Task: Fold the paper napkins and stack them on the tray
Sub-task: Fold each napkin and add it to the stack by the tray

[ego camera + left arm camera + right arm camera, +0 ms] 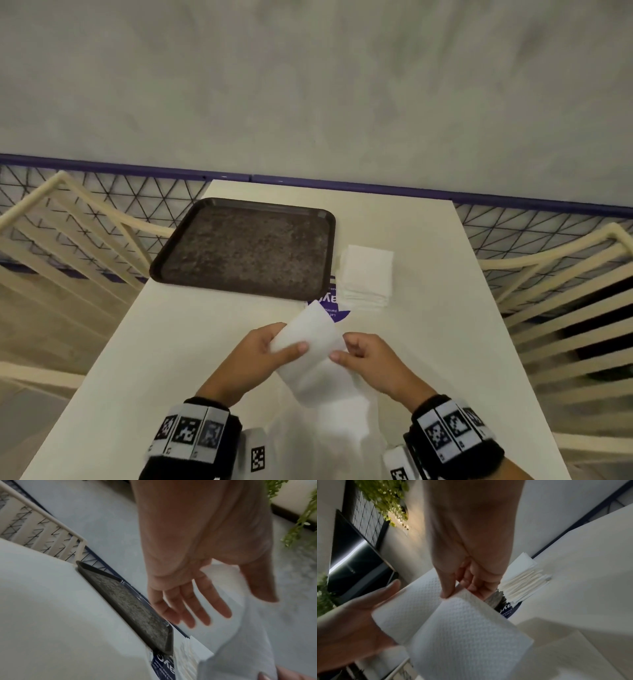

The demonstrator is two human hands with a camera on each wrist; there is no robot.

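Note:
A white embossed paper napkin [311,337] is held up over the front of the cream table [171,342], curved over on itself, its lower part trailing toward me. My left hand [267,349] holds its left side, thumb on top and fingers behind. My right hand [340,347] pinches its right edge between thumb [447,592] and fingers. The right wrist view shows this napkin [462,628] bowed between both hands. A dark speckled tray [329,246] with nothing on it sits at the back left. Right of it stands a stack of white napkins [366,277].
A purple round sticker [330,306] lies on the table between the tray's near corner and the stack. Cream slatted chairs stand to the left [68,222] and right [565,274] of the table. A purple-railed mesh fence [513,202] runs along the far edge.

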